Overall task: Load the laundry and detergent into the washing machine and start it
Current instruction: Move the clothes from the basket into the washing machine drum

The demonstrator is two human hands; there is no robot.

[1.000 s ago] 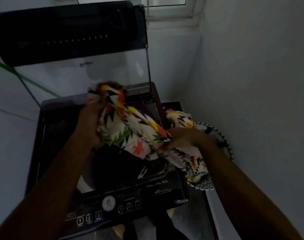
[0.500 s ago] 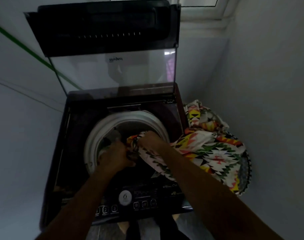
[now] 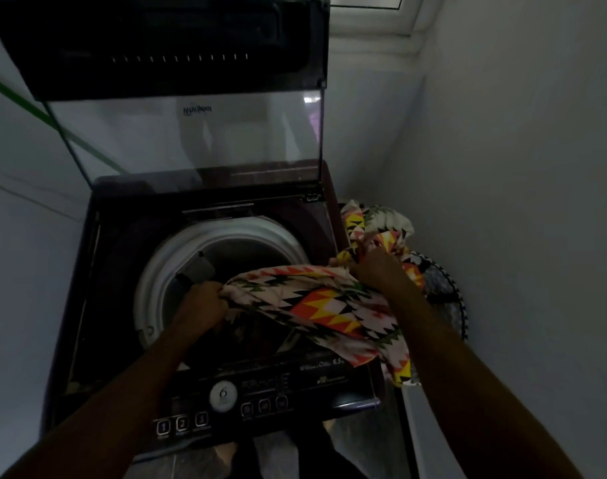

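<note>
Over the open drum (image 3: 222, 271), a patterned cloth (image 3: 316, 305) is stretched; left hand (image 3: 205, 302) is clamped on its leading end, right hand (image 3: 374, 267) now gripped on a fresh bunch back by the laundry basket (image 3: 447, 305). Half a second ago both hands were together at the drum, so more fabric is being fed in; loading is judged unfinished.
</note>
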